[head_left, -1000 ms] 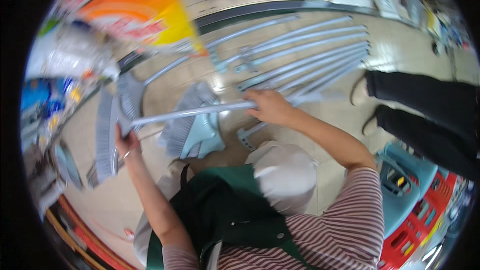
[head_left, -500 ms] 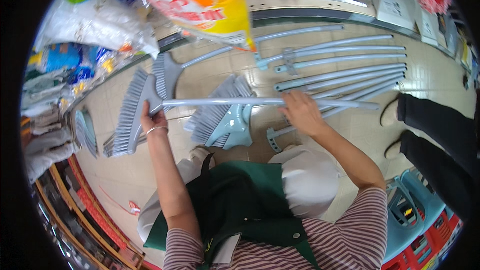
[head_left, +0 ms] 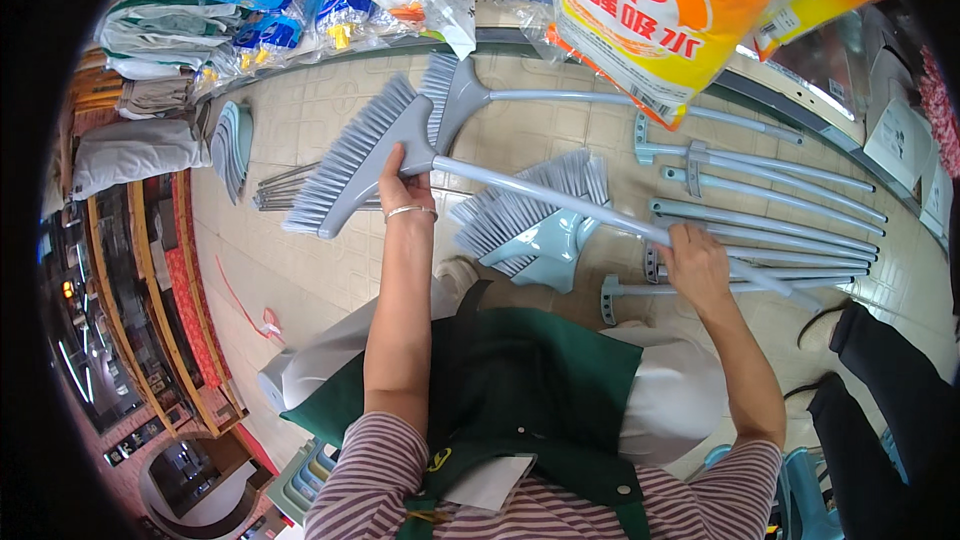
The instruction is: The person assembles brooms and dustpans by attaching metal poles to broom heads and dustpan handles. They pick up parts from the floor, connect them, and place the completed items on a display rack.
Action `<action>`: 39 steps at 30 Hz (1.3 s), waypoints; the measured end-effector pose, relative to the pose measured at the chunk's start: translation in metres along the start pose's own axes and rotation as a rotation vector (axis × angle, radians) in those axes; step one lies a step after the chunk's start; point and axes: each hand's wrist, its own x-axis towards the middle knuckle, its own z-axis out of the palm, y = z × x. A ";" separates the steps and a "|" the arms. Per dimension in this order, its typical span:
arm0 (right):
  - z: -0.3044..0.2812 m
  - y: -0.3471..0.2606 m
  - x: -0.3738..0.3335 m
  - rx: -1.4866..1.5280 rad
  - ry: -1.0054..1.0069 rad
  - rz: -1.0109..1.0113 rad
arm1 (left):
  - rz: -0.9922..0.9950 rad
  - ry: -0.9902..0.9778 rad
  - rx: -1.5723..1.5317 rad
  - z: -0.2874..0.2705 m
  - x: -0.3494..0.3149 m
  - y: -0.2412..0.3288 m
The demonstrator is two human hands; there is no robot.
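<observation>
A broom with a wide grey bristled head [head_left: 365, 165] and a pale grey handle [head_left: 540, 190] is held up slantwise above the floor. My left hand [head_left: 408, 183] grips the head close to where the handle joins it. Farther along, my right hand [head_left: 697, 262] is wrapped round the handle, whose free end points to the lower right. Just behind it lies a second grey broom [head_left: 460, 105] on the floor. Beneath the handle are loose bristled broom heads [head_left: 530, 195] and a glossy light-blue broom head [head_left: 550, 250]. My fingertips under the held head are partly hidden.
Several pale grey poles [head_left: 790, 230] lie on the tiled floor at the right. Stacked light-blue curved pieces [head_left: 232, 152] and thin metal rods [head_left: 285, 190] lie left. Packaged mops [head_left: 640, 20] hang from the far shelf. Another person's dark-trousered legs [head_left: 885, 370] stand at the right.
The view has turned left, so the floor items sit farther right in it. The broom stays in both hands, and its handle now slants down to the right instead of lying level.
</observation>
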 end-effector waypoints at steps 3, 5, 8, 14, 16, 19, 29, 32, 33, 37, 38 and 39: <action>-0.001 0.003 -0.002 0.375 -0.416 0.097 | -0.074 -0.630 -0.279 -0.021 0.005 0.007; 0.013 0.015 -0.014 0.770 -0.651 0.077 | -0.123 -0.726 -0.328 -0.018 0.003 0.010; 0.000 -0.001 -0.002 0.790 -0.717 0.264 | -0.079 -0.464 -0.176 -0.016 0.019 0.014; -0.005 -0.006 0.015 0.012 0.090 -0.109 | -0.010 -0.141 -0.086 -0.021 0.011 0.003; -0.007 -0.002 0.019 -0.007 -0.088 0.002 | -0.052 -0.285 -0.148 -0.029 0.021 0.002; -0.009 0.016 0.024 0.102 -0.193 -0.048 | -0.121 -0.735 -0.409 -0.050 0.019 -0.010; -0.026 0.069 0.114 0.014 -0.020 -0.092 | -0.433 -0.505 0.240 -0.027 0.024 -0.050; -0.022 0.086 0.140 -0.083 -0.036 -0.035 | -0.394 -0.562 0.659 -0.043 -0.001 -0.074; -0.021 0.093 0.147 -0.094 -0.042 -0.024 | -0.434 -0.622 0.810 -0.051 -0.012 -0.081; -0.013 0.101 0.165 -0.144 0.010 -0.062 | -0.315 -0.668 1.594 -0.087 -0.045 -0.113; -0.004 0.109 0.171 -0.162 0.073 -0.090 | -0.087 -0.732 1.766 -0.097 -0.051 -0.122; 0.005 0.117 0.172 -0.182 0.135 -0.115 | 0.156 -0.795 1.922 -0.105 -0.056 -0.133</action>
